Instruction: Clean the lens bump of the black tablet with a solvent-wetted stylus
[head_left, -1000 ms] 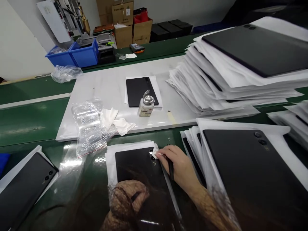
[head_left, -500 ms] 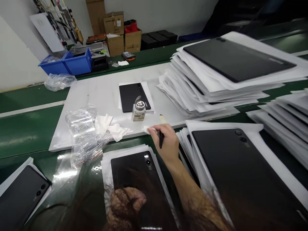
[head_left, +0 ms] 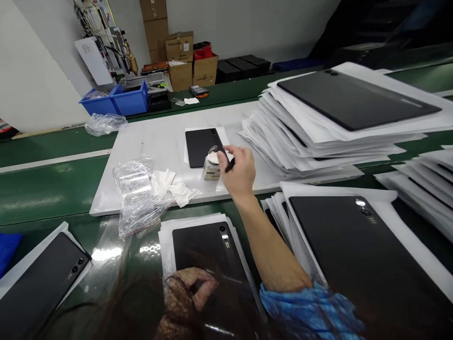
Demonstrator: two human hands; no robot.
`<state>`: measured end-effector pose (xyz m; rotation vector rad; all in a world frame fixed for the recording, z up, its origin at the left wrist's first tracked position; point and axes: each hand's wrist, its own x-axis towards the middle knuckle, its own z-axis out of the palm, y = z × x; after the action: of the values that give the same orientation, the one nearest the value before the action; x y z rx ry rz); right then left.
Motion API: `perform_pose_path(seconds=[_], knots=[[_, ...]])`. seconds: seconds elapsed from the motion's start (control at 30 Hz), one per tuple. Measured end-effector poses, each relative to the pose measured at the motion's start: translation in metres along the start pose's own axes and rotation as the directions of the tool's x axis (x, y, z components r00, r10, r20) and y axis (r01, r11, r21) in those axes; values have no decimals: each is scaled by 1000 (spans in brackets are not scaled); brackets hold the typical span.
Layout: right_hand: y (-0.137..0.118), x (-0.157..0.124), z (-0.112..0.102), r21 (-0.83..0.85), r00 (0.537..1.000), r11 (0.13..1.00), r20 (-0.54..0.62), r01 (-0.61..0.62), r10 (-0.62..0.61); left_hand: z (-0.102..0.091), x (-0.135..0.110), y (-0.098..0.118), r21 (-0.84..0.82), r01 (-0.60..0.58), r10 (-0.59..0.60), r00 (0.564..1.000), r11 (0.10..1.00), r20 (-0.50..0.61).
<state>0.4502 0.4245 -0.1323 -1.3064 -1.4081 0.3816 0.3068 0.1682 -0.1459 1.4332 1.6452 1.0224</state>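
My right hand [head_left: 238,171] reaches over the white board and presses a small white wipe onto the metal top of a small solvent bottle [head_left: 211,166], with a black pen-like tool held between its fingers. My left hand [head_left: 187,293] rests curled on the near end of a black tablet back cover [head_left: 208,250], which lies on white paper sheets in front of me. The cover's camera holes point away from me.
A white board [head_left: 159,137] holds another black cover [head_left: 201,146], crumpled wipes [head_left: 177,186] and a clear plastic bag [head_left: 136,193]. Tall stacks of covers and paper [head_left: 336,118] fill the right. Another cover [head_left: 42,283] lies at left. Blue bins [head_left: 116,99] and cardboard boxes stand behind.
My right hand lifted the wipe off the cover's camera area and moved forward to the bottle on the board. My left hand stayed on the cover.
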Motion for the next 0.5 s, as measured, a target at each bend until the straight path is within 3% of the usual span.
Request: perform_pose_path(seconds=[0.1,0.13,0.2,0.27,0.33,0.4,0.5], knots=[[-15,-47,-33,210,999,978,-22,-23,29,-6,-1,1,-83,77,-71,995,993,73],[-20,-67,-49,330,998,942,17,-57,54,-7,-1,1,-102,103,-95,992,989,80],[-26,-107,-83,497,969,846,231,-194,86,-9,-1,4,-134,145,-134,987,980,87],[-25,-141,-119,480,882,808,461,-341,98,-10,1,10,-152,170,-160,984,974,77],[-18,-166,-148,394,803,817,581,-420,133,-12,4,19,-141,186,-178,982,972,65],[-11,-180,-168,341,771,833,620,-435,149,-13,6,26,-107,213,-206,975,971,80],[-5,-185,-178,323,763,854,634,-407,123,-13,6,30,-126,253,-238,963,959,122]])
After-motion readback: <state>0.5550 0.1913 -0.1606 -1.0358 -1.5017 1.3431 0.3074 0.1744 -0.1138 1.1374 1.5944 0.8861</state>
